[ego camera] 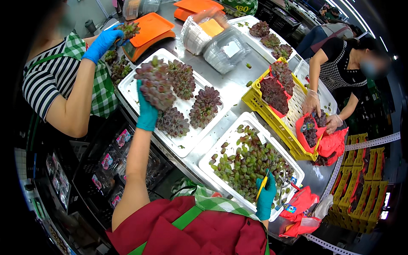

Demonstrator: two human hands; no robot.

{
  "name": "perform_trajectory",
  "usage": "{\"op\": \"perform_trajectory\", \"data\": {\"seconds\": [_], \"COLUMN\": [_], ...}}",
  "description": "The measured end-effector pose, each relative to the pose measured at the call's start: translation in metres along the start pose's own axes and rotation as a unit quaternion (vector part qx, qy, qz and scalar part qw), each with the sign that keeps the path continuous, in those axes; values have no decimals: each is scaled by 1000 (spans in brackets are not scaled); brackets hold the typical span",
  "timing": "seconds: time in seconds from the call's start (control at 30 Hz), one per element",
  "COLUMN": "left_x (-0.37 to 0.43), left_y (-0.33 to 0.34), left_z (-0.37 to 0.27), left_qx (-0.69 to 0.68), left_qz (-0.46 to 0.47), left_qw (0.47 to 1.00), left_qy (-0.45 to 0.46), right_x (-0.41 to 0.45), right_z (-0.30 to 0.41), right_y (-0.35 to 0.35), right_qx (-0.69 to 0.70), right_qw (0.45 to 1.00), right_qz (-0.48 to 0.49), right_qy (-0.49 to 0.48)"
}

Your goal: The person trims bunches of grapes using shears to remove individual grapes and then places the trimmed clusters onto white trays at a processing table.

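My left hand [147,110], in a teal glove, grips a large bunch of purplish grapes [156,84] above the far white tray [185,148]. Several more bunches [205,106] lie in that tray, beside and below the held one. My right hand [266,196], gloved in teal too, holds yellow-handled scissors [262,187], blades pointing up. It is at the near edge of a second white tray [247,118], which is full of loose green and reddish grapes [244,159]. Other small metal tools [283,185] lie at this tray's right side, partly hidden.
Across the table are a yellow crate [255,95] with red-wrapped grapes, stacked clear plastic boxes [226,49] and orange scales [153,28]. A blue-gloved co-worker's hand [103,43] holds grapes at left; another co-worker's hands [311,102] touch wrapped grapes at right. Red wrappers [299,207] lie near my right hand.
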State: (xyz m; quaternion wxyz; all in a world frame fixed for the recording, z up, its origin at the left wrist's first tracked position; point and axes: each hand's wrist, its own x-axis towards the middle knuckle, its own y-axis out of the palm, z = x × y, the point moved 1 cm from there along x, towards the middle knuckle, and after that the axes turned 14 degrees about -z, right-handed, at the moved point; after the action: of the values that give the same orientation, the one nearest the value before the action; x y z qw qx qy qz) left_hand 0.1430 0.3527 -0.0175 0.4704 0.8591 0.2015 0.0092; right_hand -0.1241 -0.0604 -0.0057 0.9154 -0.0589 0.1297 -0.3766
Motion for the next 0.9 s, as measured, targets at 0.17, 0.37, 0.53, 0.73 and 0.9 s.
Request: {"op": "perform_trajectory", "data": {"seconds": [0.17, 0.37, 0.53, 0.73, 0.9], "left_x": [59, 69, 92, 85, 71], "left_y": [-62, -90, -121, -90, -73], "left_z": [-34, -33, -21, -13, -9], "left_qx": [66, 66, 144, 293, 461], "left_qz": [14, -27, -81, -119, -193], "left_qw": [997, 997, 986, 948, 866], "left_qy": [46, -26, -30, -31, -16], "right_x": [7, 12, 10, 5, 5], "right_z": [-5, 4, 2, -12, -5], "right_y": [16, 34, 40, 34, 30], "right_qx": [-8, -60, -32, -82, -133], "right_qw": [1000, 996, 997, 994, 988], "right_qz": [24, 59, 77, 76, 77], "right_qy": [-10, -16, 1, -8, -19]}}
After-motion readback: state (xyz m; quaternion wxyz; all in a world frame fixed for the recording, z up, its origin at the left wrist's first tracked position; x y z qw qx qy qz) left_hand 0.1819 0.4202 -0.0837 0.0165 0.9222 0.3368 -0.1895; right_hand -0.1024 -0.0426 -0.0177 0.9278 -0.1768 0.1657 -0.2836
